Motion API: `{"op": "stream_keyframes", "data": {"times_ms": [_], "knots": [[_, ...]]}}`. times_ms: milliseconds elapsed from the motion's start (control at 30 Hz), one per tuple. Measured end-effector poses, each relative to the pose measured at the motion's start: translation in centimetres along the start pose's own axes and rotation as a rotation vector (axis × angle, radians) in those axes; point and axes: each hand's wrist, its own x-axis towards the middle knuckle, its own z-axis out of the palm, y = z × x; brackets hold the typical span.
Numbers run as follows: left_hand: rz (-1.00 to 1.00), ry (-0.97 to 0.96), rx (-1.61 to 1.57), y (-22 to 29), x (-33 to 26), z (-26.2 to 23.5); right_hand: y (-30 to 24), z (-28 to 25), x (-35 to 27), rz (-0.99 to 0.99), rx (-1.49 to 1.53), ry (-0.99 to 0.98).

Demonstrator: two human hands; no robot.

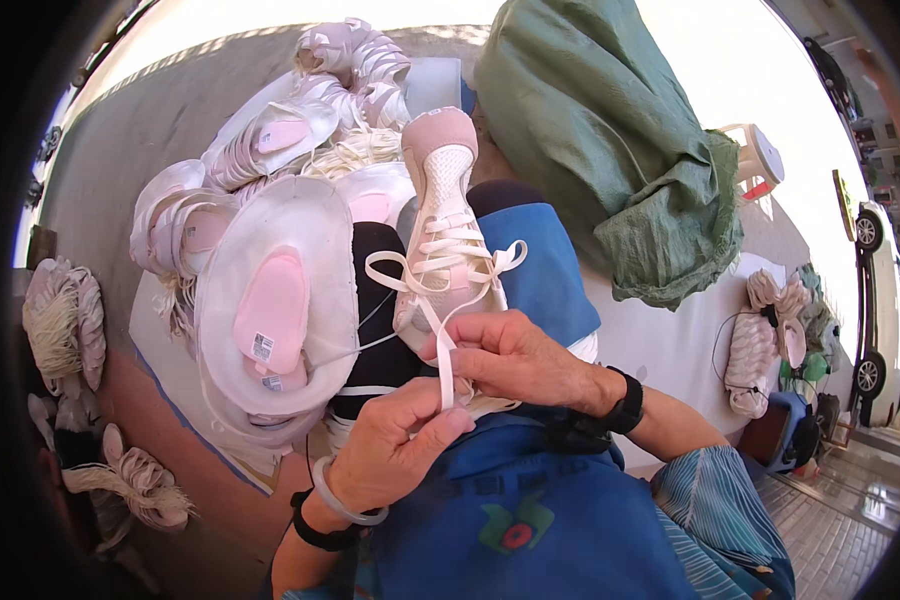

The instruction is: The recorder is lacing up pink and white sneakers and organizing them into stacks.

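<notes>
A pale pink sneaker (pixel 444 215) rests on my lap, toe pointing away from me. Its cream lace (pixel 448 372) is threaded through the eyelets, with loose loops hanging off each side. My left hand (pixel 395 450) pinches the lace's lower end between thumb and fingers. My right hand (pixel 515 358) grips the same lace just above, at the sneaker's collar. A pale bangle and a black band sit on my left wrist, a black watch on my right.
A white bowl-shaped piece (pixel 270 300) holding pink insoles sits to my left, with a pile of pink shoe uppers (pixel 300 120) behind it. A green sack (pixel 610 140) lies at the right. Bundles of laces (pixel 65 320) lie on the floor. Parked cars (pixel 875 300) stand far right.
</notes>
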Motion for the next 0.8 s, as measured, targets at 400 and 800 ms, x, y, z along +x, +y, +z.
{"op": "stream_keyframes", "data": {"times_ms": [400,800], "knots": [[-0.186,0.317,-0.121,-0.1,-3.0,-7.1,-1.5,-4.1,-4.1,-0.011,-0.415,0.155],[0.392,0.256,-0.749,1.1,1.6,-5.6,-0.1,-4.6,-4.7,-0.134,-0.467,0.367]]}}
